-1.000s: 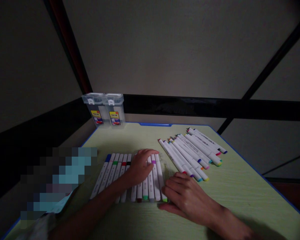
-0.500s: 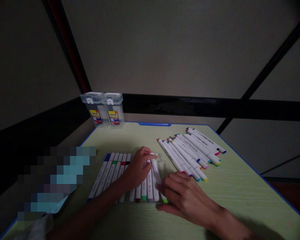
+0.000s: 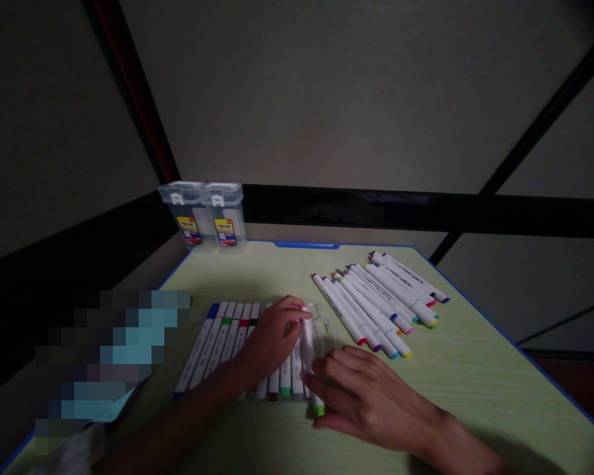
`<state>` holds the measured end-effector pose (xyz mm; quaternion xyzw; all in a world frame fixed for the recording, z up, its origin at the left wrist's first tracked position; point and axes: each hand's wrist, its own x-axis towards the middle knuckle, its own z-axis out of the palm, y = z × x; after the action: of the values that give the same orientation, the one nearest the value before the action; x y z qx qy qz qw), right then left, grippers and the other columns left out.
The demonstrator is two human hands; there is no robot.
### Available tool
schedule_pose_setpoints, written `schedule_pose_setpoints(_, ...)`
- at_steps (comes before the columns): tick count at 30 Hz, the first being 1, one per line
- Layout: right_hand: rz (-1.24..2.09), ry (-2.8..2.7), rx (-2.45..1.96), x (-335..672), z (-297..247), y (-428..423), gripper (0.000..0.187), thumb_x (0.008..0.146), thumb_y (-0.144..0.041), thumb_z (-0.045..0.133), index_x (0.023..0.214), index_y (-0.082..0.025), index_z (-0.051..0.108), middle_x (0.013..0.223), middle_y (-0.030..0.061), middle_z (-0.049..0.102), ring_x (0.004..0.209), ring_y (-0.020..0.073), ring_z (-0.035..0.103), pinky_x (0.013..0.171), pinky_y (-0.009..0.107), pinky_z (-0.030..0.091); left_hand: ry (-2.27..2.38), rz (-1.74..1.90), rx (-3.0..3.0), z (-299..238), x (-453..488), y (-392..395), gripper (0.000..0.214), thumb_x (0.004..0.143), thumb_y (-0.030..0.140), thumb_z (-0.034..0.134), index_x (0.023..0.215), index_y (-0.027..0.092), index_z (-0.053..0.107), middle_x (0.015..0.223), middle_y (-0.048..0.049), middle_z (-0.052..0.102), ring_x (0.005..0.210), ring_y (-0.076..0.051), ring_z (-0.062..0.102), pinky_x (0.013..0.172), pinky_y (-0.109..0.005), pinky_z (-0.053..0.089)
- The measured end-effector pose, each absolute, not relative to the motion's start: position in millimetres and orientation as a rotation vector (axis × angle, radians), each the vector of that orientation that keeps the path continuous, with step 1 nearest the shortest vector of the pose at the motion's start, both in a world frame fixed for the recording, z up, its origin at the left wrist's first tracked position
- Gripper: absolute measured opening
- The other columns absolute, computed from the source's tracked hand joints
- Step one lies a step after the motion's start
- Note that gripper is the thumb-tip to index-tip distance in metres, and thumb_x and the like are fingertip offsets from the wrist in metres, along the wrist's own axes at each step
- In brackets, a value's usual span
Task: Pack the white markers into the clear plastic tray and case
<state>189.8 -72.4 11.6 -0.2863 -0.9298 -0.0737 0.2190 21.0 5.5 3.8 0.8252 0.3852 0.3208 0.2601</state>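
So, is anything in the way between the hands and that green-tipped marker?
Nothing visible. Fingers of the left hand pinch the far end of the green-tipped marker, and the right hand lies across its near part, beside the row of markers.

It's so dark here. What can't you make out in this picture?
Head view, the only one:
1. Labels on the two clear boxes: too small and dim to read.
2. Middle of the marker row: hidden under the left hand.
3. Most of the green-capped marker: covered by the right hand, so neither hand's grip shows.
4. Left side of the table: blurred by a pixelated patch.
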Motion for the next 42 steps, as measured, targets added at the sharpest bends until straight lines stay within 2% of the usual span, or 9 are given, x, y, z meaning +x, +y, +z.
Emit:
schedule_pose_setpoints(12, -0.121, -2.577, -0.831, 188, 10, -73, 0.026, 0.088, -0.035, 0.048, 0.091, -0.013, 0.062, 0.079, 0.0047, 0.061, 0.073, 0.0174, 0.052, 0.061, 0.03, 0.043, 0.969, 0.715, 2.383, 3, 20, 3, 0.039, 0.078, 0.004, 0.04, 0.11, 0.015, 0.06, 0.123, -0.0093, 0.054, 0.113, -0.018, 0.05, 0.099, -0.035, 0.039)
schedule_pose_setpoints(18, -0.078, -2.584, -0.806, 188, 11, -73, 0.021, 0.09, -0.026, 0.044, 0.092, -0.014, 0.061, 0.085, 0.0048, 0.063, 0.076, 0.0171, 0.052, 0.064, 0.03, 0.044, 0.94, 0.646, 2.452, 2, 21, 2, 0.041, 0.081, 0.005, 0.034, 0.115, 0.011, 0.055, 0.126, -0.011, 0.051, 0.119, -0.017, 0.045, 0.102, -0.036, 0.035)
schedule_pose_setpoints(24, -0.125, -2.579, -0.782, 190, 10, -72, 0.023, 0.091, -0.025, 0.041, 0.1, -0.014, 0.059, 0.095, 0.006, 0.063, 0.089, 0.0182, 0.053, 0.072, 0.03, 0.044, 0.919, 0.674, 2.468, 5, 21, 1, 0.042, 0.081, 0.004, 0.032, 0.113, 0.011, 0.057, 0.125, -0.0106, 0.053, 0.118, -0.017, 0.046, 0.102, -0.035, 0.037)
schedule_pose_setpoints(26, -0.162, -2.545, -0.767, 190, 11, -72, 0.025, 0.092, -0.026, 0.04, 0.099, -0.014, 0.06, 0.092, 0.0063, 0.064, 0.085, 0.0174, 0.054, 0.068, 0.03, 0.044, 0.914, 0.688, 2.457, 3, 21, 2, 0.041, 0.081, 0.004, 0.032, 0.114, 0.011, 0.057, 0.124, -0.0106, 0.053, 0.118, -0.016, 0.046, 0.102, -0.035, 0.037)
schedule_pose_setpoints(28, -0.213, -2.511, -0.742, 191, 13, -72, 0.026, 0.092, -0.027, 0.039, 0.095, -0.013, 0.061, 0.078, 0.005, 0.062, 0.071, 0.016, 0.053, 0.058, 0.03, 0.042, 0.914, 0.695, 2.446, 1, 20, 2, 0.041, 0.082, 0.005, 0.032, 0.113, 0.012, 0.057, 0.124, -0.0104, 0.053, 0.118, -0.016, 0.046, 0.102, -0.036, 0.037)
schedule_pose_setpoints(32, -0.284, -2.547, -0.635, 197, 19, -72, 0.025, 0.091, -0.023, 0.04, 0.093, -0.011, 0.061, 0.057, 0.0007, 0.056, 0.053, 0.0143, 0.047, 0.044, 0.031, 0.03, 0.922, 0.68, 2.433, -1, 19, 3, 0.041, 0.081, 0.004, 0.033, 0.114, 0.013, 0.057, 0.125, -0.0103, 0.053, 0.119, -0.018, 0.045, 0.103, -0.038, 0.036)
schedule_pose_setpoints(35, -0.203, -2.689, -0.697, 203, 21, -73, 0.029, 0.091, -0.023, 0.035, 0.102, -0.01, 0.059, 0.056, 0.0016, 0.058, 0.048, 0.0143, 0.048, 0.042, 0.031, 0.026, 0.935, 0.663, 2.421, 0, 19, 3, 0.043, 0.08, 0.003, 0.034, 0.114, 0.015, 0.057, 0.125, -0.0091, 0.053, 0.12, -0.018, 0.045, 0.103, -0.039, 0.035)
schedule_pose_setpoints(39, -0.134, -2.849, -0.828, 210, 23, -75, 0.036, 0.09, -0.026, 0.033, 0.117, -0.013, 0.052, 0.055, 0.0019, 0.059, 0.045, 0.0147, 0.049, 0.044, 0.031, 0.025, 0.926, 0.656, 2.425, 1, 16, 4, 0.045, 0.079, 0.003, 0.035, 0.116, 0.017, 0.057, 0.126, -0.0071, 0.053, 0.12, -0.017, 0.044, 0.103, -0.038, 0.035)
schedule_pose_setpoints(42, -0.133, -2.864, -0.821, 211, 21, -76, 0.039, 0.089, -0.026, 0.033, 0.121, -0.012, 0.049, 0.054, 0.0025, 0.059, 0.044, 0.0156, 0.049, 0.044, 0.031, 0.024, 0.924, 0.642, 2.427, 1, 14, 6, 0.044, 0.079, 0.003, 0.036, 0.115, 0.016, 0.057, 0.126, -0.0079, 0.053, 0.119, -0.017, 0.045, 0.103, -0.037, 0.034)
